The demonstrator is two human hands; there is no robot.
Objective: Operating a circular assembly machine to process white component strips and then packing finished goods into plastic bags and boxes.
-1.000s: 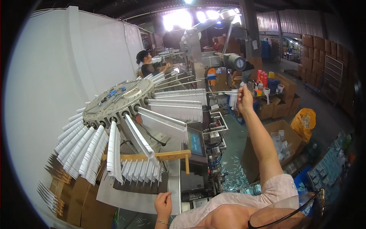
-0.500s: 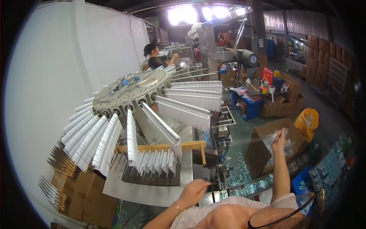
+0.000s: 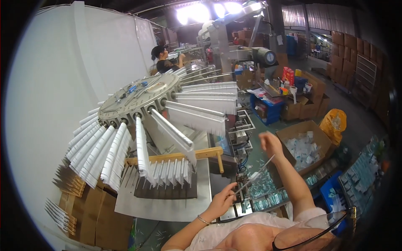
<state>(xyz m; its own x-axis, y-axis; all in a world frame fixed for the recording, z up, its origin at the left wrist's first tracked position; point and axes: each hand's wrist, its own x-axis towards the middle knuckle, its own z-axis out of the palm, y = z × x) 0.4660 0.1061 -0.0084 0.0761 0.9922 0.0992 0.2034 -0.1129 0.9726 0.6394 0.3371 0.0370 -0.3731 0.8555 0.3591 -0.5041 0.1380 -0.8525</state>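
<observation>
My left hand (image 3: 222, 201) is closed around the lower end of a thin grey rod (image 3: 266, 163), which slants up to the right. A small white piece (image 3: 253, 176) shows at the rod's middle; I cannot tell whether it is attached. My right hand (image 3: 272, 144) is raised beyond the rod's far tip, fingers loosely apart, with nothing visible in them. To its right, an open cardboard box (image 3: 286, 133) contains many clear and white small packets (image 3: 305, 149). Below the rod, a conveyor (image 3: 268, 201) carries rows of small greenish clear packets.
A round rotary machine (image 3: 138, 94) at left bears radiating arms hung with white sheets (image 3: 115, 157). A wooden bar (image 3: 180, 154) lies above a rack of white strips. Loose bits litter the floor (image 3: 261, 167). A yellow sack (image 3: 333, 125) stands beside the box; another person (image 3: 163, 60) sits far behind.
My right hand has moved left, away from above the box, and the clear material it held is gone from it. My left hand has risen slightly to the right; the rod now shows in it.
</observation>
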